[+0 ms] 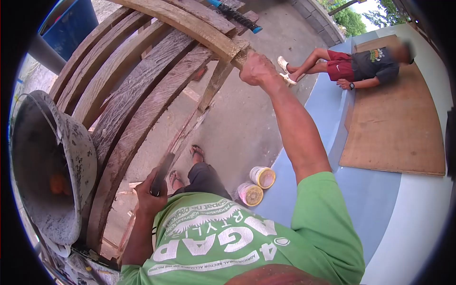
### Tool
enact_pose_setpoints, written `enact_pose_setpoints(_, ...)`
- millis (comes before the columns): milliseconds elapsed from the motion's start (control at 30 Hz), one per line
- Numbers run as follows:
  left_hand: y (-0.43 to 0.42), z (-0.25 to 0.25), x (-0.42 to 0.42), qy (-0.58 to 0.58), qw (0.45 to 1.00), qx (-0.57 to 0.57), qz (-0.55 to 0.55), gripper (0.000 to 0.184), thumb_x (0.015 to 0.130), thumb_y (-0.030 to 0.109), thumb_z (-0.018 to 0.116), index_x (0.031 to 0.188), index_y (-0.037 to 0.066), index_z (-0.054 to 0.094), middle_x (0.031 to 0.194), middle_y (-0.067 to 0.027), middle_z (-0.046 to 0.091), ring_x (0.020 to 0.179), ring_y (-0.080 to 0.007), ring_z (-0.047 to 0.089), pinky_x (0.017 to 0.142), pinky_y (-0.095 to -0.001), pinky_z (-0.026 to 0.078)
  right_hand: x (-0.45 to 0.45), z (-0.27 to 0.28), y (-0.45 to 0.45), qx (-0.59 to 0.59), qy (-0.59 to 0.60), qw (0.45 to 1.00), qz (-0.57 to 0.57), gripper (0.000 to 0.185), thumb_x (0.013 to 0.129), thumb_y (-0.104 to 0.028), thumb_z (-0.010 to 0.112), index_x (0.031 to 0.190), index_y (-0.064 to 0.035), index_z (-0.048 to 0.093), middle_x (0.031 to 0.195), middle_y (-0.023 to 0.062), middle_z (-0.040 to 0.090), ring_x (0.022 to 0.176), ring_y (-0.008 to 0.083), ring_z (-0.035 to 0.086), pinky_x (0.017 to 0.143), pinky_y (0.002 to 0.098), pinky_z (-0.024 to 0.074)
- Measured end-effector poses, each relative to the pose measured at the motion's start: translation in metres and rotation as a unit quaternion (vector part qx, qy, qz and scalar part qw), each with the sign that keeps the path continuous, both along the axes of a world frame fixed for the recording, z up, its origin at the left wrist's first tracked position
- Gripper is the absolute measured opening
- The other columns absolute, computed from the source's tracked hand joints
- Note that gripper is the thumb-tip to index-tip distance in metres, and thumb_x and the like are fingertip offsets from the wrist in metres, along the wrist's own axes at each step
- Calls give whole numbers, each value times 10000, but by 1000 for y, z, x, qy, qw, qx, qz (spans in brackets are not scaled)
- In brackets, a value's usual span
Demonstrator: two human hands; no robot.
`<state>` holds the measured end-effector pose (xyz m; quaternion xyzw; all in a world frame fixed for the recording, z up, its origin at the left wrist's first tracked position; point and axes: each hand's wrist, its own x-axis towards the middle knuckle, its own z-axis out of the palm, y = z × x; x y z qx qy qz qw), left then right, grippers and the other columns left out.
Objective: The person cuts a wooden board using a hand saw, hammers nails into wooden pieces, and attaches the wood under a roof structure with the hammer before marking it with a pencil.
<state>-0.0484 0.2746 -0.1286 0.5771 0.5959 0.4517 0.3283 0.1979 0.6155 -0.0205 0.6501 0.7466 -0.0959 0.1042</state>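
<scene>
One end of a curved wooden beam met the right hand in the head view, with the fingers folded in tightly against the wood; how far they wrapped under it could not be told. The left hand, lower and nearer the green shirt, was closed around a black handle. From those left fingers a long, narrow part of the tool ran up toward a slanting wooden piece just below the right hand.

Rough wooden slats curved along beyond the left fingers, side by side with gaps between them. Farther left of that hand was a spattered grey bucket with an orange thing inside, its shape unclear. Past the right fingertips, a blue-and-black handle rested on the wood.

Below the right hand, well apart from its fingers, two tubs touched or nearly touched. Off to that hand's right, another person sat by a brown board.
</scene>
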Motion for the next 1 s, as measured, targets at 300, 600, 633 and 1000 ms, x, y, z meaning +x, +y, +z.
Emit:
enact_pose_setpoints(300, 114, 4, 46, 18, 998, 60, 8, 389, 804, 49, 603, 1191, 72, 626, 941, -235, 671, 854, -370, 684, 718, -399, 560, 3, 2, -2, -6, 5, 1000, 6, 460, 753, -117, 538, 1177, 58, 571, 1177, 279, 619, 1125, 393, 602, 950, 415, 497)
enact_pose_setpoints(600, 133, -39, 48, 91, 994, 58, 4, 463, 777, 60, 618, 1235, 18, 569, 987, -225, 679, 874, -313, 702, 765, -380, 542, 10, -8, 18, -32, -24, 997, 66, 367, 762, -95, 535, 1082, 43, 650, 1153, 268, 634, 1131, 379, 601, 932, 404, 506)
enact_pose_setpoints(633, 188, -11, 68, 1, 1000, 9, -17, 453, 805, 87, 595, 1256, 131, 584, 1038, -189, 679, 928, -327, 681, 753, -423, 538, 9, -13, 17, -44, -40, 994, 94, 363, 763, -99, 539, 1081, 34, 654, 1149, 258, 639, 1130, 372, 603, 927, 403, 510)
enact_pose_setpoints(1000, 4, -10, -1, 20, 1000, -10, -12, 457, 798, 66, 639, 1242, -15, 570, 1062, -199, 690, 962, -308, 701, 831, -384, 550, 4, 6, 7, -38, 23, 999, 17, 397, 730, -102, 540, 1058, 100, 634, 1110, 299, 638, 1086, 373, 629, 917, 406, 513)
